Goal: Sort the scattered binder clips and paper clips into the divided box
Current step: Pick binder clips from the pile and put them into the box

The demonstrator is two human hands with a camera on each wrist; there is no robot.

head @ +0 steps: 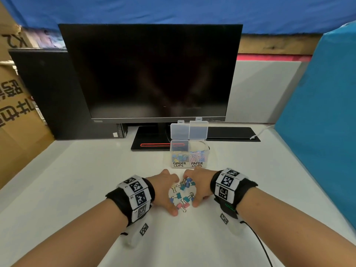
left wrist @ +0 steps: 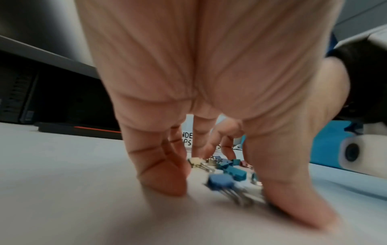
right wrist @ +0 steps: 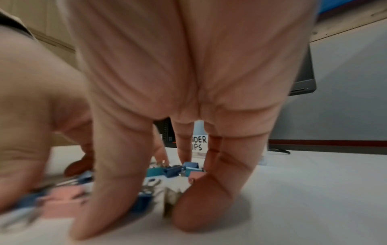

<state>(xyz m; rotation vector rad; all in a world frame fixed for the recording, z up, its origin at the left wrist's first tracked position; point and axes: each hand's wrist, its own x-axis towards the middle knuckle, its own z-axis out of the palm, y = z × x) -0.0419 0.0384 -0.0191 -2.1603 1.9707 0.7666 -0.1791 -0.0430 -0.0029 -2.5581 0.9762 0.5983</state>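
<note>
Both hands cup a small pile of coloured metal binder clips (head: 183, 193) on the white tabletop (head: 77, 180): left hand (head: 163, 191) on the pile's left side, right hand (head: 200, 186) on its right, palms facing each other, fingers spread and angled down with tips on the table around the clips. Neither hand pinches a single clip; fingers just fence the heap in. In the left wrist view the left fingertips (left wrist: 167, 184) press on the table with a blue clip (left wrist: 220, 181) and teal clip (left wrist: 237, 172) lying between little finger and thumb. In the right wrist view the right fingertips (right wrist: 194, 213) are planted on the table, pink clip (right wrist: 62, 200) and blue ones blurred beside them; contact with the clips cannot be told for certain. Clips are blue, teal, pink and one cream, silver wire handles, all still on the table. Just beyond the hands stands the clear plastic divided box (head: 188, 151), both lids upright, left compartment labelled BINDER CLIPS (head: 179, 164) holding coloured binder clips, right compartment labelled PAPER CLIPS (head: 196, 164) holding pastel paper clips. Behind the box, a dark switched-off monitor (head: 154, 74) on a black stand with a red stripe. Cardboard cartons (head: 17, 112) far left, a turquoise panel (head: 323, 122) on the right.
</note>
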